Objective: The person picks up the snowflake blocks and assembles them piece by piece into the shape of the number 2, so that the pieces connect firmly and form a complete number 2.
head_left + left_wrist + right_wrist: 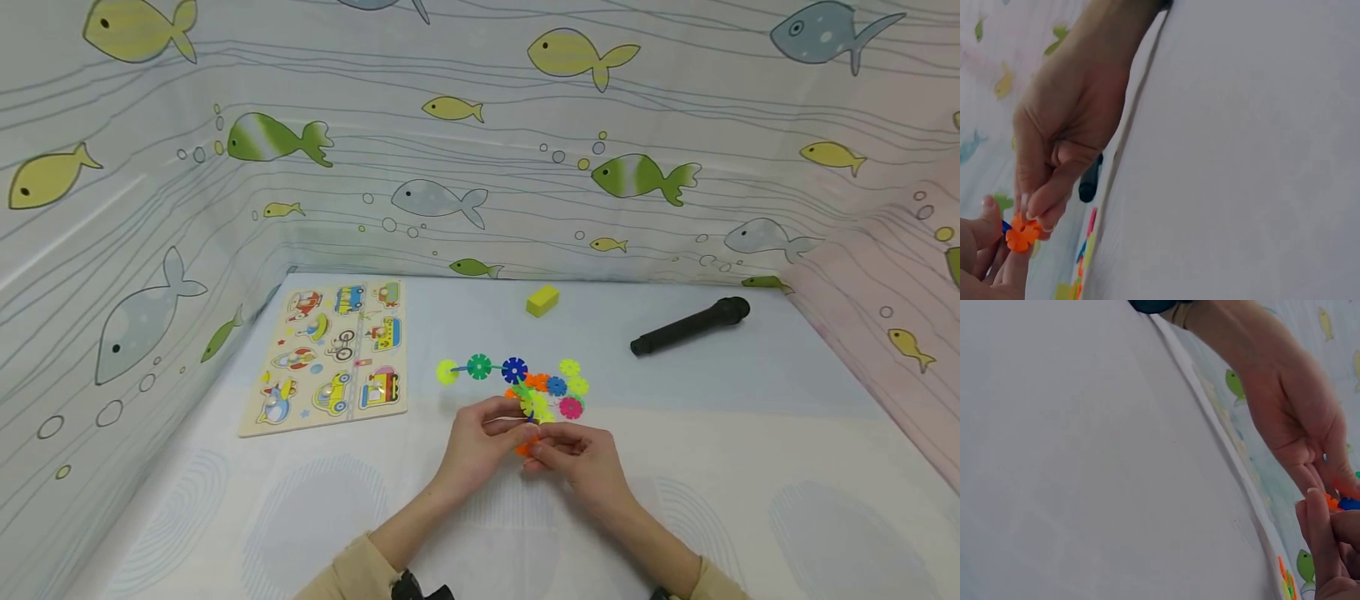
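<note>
The desk (pixel 750 467) is covered in a pale cloth and walled on three sides by fish-print sheeting (pixel 480 167). On it at the left lies a puzzle board (pixel 333 354) with vehicle pieces set in it. A black torch (pixel 690 327) lies at the right rear, well apart from the hands. A yellow block (pixel 542 301) sits near the back wall, between board and torch.

In the middle of the desk lies a heap of toothed plastic discs (pixel 558 387), with a short row of yellow, green and blue ones (pixel 480 367) running off to its left.

Just in front of the heap the two hands meet above the cloth. The left hand (pixel 480 442) and the right hand (pixel 588 458) both have their fingers curled in, each grip pinching the same small cluster of joined discs. An orange disc (pixel 1021 234) sits right at the meeting point: in the left wrist view the right hand's thumb and forefinger nip its upper edge, while the left hand's fingertips (pixel 988 215) close on it from below left. A blue disc (pixel 1349 503) shows beside the orange one between the fingers in the right wrist view. In the head view a yellow-green disc (pixel 536 406) stands up out of the cluster, above the knuckles, touching the near edge of the heap.
</note>
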`<action>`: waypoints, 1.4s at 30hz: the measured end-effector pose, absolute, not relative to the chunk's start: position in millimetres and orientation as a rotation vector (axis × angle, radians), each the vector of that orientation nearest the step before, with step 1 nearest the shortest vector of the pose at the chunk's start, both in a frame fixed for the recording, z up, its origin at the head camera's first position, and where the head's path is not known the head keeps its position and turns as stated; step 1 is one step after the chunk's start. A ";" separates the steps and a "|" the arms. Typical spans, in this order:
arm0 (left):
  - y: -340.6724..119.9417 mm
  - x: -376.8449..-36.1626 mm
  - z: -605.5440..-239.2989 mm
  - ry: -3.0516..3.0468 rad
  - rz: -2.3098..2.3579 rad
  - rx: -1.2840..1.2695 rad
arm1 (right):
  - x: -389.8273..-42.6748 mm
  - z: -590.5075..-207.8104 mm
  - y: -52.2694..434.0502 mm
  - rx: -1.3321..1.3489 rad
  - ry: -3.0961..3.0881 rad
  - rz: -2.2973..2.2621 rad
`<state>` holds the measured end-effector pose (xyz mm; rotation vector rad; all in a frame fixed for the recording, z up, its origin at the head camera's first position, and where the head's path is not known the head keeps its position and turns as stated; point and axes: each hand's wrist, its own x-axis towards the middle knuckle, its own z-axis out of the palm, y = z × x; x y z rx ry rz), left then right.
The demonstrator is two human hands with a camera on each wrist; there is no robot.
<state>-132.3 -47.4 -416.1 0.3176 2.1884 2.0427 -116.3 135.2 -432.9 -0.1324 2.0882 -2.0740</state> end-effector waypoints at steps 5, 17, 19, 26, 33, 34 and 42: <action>-44.1 -130.2 -416.5 2.192 2.067 0.283 | -115.9 -432.0 134.4 -0.077 2.029 -2.127; -42.6 -126.0 -418.0 2.177 2.094 0.224 | -115.8 -431.2 136.0 -0.141 2.065 -2.110; -43.3 -126.1 -417.6 2.161 2.105 0.231 | -116.1 -431.1 136.2 -0.149 2.094 -2.077; -48.3 -128.9 -416.0 2.180 2.128 0.205 | -118.9 -436.5 133.8 -0.240 2.284 -1.973; -50.7 -132.1 -416.1 2.244 2.110 0.166 | -121.5 -438.5 136.6 -0.181 2.805 -1.718; -50.6 -132.3 -415.8 2.249 2.105 0.159 | -122.4 -438.8 137.9 -0.175 2.895 -1.622; -50.3 -131.4 -413.4 2.253 2.108 0.146 | -131.0 -448.7 144.3 -0.427 3.192 -1.159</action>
